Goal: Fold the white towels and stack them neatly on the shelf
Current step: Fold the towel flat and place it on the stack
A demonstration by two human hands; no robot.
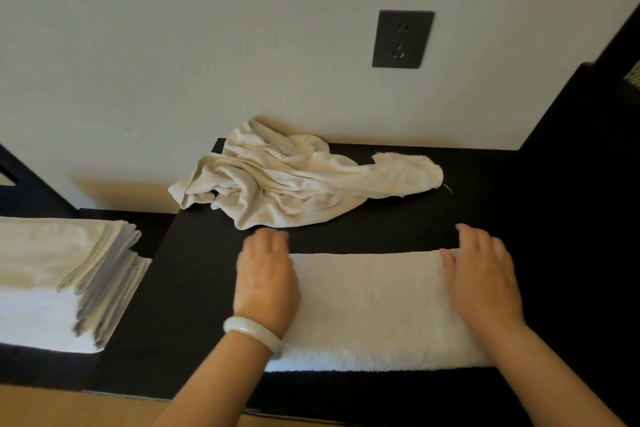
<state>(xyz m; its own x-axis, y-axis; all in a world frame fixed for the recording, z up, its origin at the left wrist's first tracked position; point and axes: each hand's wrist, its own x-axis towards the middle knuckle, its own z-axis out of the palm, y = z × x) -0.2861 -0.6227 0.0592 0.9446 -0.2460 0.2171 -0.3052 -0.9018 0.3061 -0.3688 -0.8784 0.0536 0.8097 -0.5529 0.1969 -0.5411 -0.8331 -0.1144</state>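
Both hands lie flat with straight fingers on the folded white towel (374, 308) near the black shelf's (194, 288) front edge: left hand (265, 279) on its left end, right hand (483, 279) on its right. A crumpled towel (277, 180) sits at the back edge, folded towels (59, 277) stacked left.

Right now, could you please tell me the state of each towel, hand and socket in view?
White terry towel: folded into a flat strip on the black surface.
Crumpled cream towel: unfolded, bunched up behind that strip.
Stack of white towels: folded, piled at the left.
Left hand: fingers straight, rests on the strip's left end.
Right hand: fingers straight, rests on its right end.
Dark grey square wall socket: nothing plugged in.
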